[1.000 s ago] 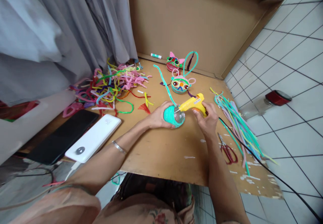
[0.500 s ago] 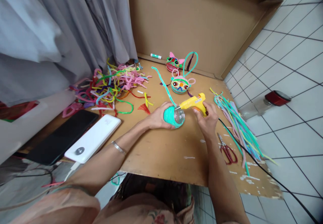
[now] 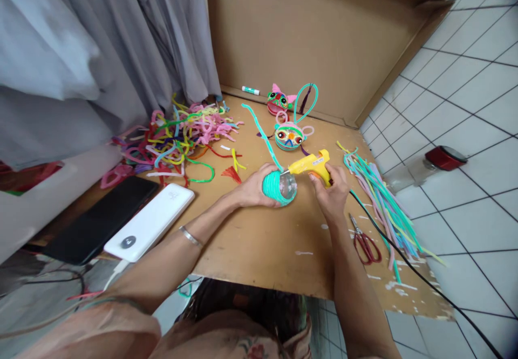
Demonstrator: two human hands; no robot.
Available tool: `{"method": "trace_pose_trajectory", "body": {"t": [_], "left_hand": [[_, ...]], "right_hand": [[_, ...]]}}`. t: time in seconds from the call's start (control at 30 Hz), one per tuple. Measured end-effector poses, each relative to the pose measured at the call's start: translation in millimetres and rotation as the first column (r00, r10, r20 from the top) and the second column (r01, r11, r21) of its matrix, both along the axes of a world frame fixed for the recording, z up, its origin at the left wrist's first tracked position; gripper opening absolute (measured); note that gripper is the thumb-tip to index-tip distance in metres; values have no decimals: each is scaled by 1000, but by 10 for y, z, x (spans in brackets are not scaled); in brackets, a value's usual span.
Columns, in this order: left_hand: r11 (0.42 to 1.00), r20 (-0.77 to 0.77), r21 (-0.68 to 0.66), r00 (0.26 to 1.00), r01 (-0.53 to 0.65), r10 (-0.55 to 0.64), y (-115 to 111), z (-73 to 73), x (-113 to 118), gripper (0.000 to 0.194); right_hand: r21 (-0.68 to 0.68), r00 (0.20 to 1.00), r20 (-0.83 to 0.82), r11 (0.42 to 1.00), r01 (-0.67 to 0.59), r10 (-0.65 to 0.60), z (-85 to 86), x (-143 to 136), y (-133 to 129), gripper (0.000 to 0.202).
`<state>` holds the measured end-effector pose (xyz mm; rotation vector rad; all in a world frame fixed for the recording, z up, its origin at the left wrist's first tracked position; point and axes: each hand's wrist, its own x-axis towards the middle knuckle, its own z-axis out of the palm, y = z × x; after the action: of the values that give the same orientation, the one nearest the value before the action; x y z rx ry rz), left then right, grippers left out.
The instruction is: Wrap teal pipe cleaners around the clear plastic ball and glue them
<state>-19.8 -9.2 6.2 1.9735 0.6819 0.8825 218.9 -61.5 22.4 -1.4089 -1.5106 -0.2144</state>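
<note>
My left hand point(image 3: 256, 187) is wrapped round a clear ball point(image 3: 288, 185) partly covered with coiled turquoise pipe cleaner point(image 3: 273, 187). A loose length of the pipe cleaner point(image 3: 262, 134) sticks up from the ball, away from me. In my right hand point(image 3: 334, 189) is a yellow glue gun point(image 3: 309, 166), its metal nozzle at the edge of the turquoise coils. Beyond the ball stands a decorated ball point(image 3: 290, 136) with a face, pink loop ears and a turquoise loop. Behind it sits a red and green one point(image 3: 277, 101) with pink ears.
Tangled pipe cleaners point(image 3: 190, 132) lie at left, near a black phone point(image 3: 101, 218) and a white power bank point(image 3: 149, 223). Straight pipe cleaners point(image 3: 380, 205), red scissors point(image 3: 366, 245) and a black cord point(image 3: 400, 264) are at right. A cardboard wall point(image 3: 291, 40) rises behind.
The free end of the turquoise pipe cleaner has shifted slightly up and left. Both hands and the glue gun are almost unmoved.
</note>
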Motion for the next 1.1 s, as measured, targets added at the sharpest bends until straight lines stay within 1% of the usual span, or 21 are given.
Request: {"method": "trace_pose_trajectory", "body": {"t": [0.13,0.23,0.53,0.67,0.73,0.83,0.97,1.03,1.1], "left_hand": [[1000,18,11,1000,12,-12,3,-1,-4,83],[1000,25,-9,1000,14,-14,5,6,-7,83],[1000,11,0,1000,2,-2,3,16,8,83],[1000,20,3,1000,8,-8,1,20,0,82],[1000,23,-8,1000,11,-11,-2,27,-6,82],[1000,17,-23,1000,2,-2,-7,35,-8,83],[1000,14,-31,1000,-4,4,-5,29,1,83],[999,16,-44,1000,-12,13,-1,19,3,84],[998,12,-57,1000,-15,15,2,11,0,85]], "right_hand": [[-20,999,19,999,-41,42,27,31,-10,37],[-31,998,5,998,-60,60,50,34,-24,35],[-20,999,-40,1000,-10,10,36,-5,-11,37],[-46,997,-42,997,-63,61,61,-4,-28,37],[-71,994,-83,994,-79,73,74,5,-29,38],[-124,979,-203,992,-32,6,71,40,-4,45],[-195,913,-391,980,41,-116,13,138,67,57],[-227,899,-393,968,108,-192,-28,196,97,57],[-260,901,-302,936,236,-311,-71,246,115,56]]}}
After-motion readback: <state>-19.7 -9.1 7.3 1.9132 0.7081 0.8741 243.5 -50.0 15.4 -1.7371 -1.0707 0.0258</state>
